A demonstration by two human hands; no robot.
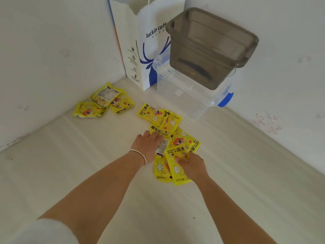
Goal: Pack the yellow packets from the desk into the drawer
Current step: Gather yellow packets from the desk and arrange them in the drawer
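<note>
Yellow hand-warmer packets [168, 138] lie overlapped mid-desk, more [103, 103] by the left wall; no drawer in view. Your left hand [146, 146] rests flat on the pile; right hand [190, 166] pinches the nearest packet [177, 166]. Sweep them together, square the stack, then lift.

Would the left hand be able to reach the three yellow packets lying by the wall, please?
Probably yes. The left hand rests on the near pile of packets, and only bare desk lies between it and the three yellow packets.
</note>
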